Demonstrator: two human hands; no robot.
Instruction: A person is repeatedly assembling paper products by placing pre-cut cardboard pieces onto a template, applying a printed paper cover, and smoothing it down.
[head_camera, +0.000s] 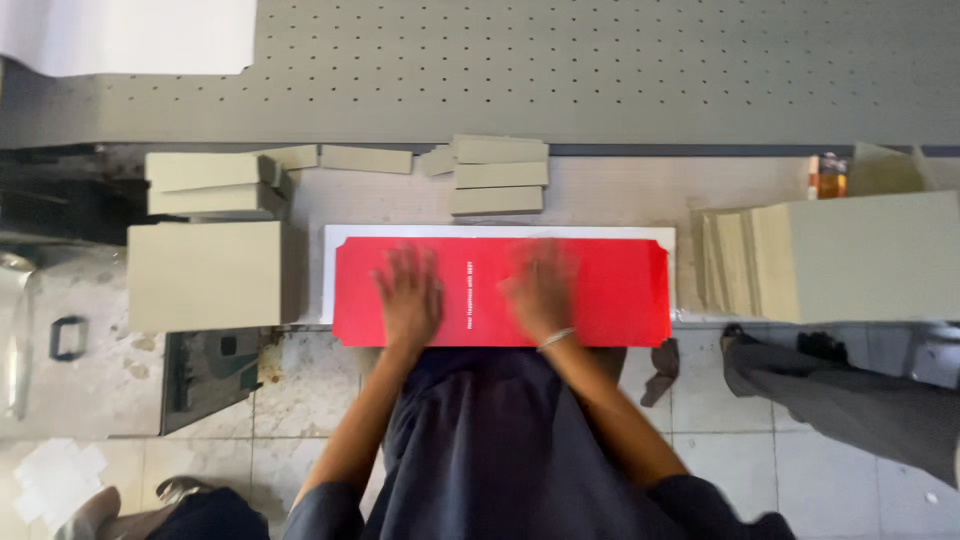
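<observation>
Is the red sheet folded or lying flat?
Flat: the red sheet lies spread on the table, both hands pressing it.

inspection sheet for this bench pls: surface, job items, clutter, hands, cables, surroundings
Surface: pale workbench, perforated grey panel behind it.
Job's things: red printed sheet lying flat on a white board.
Clutter: grey board strips behind the sheet; grey board stack to the left; larger grey board pile to the right.
Hands: left hand and right hand both flat, palms down on the red sheet, motion-blurred; bracelet on the right wrist.
Cables: nothing seen.
Surroundings: tiled floor; another person's leg at right; white sheet top left.
</observation>
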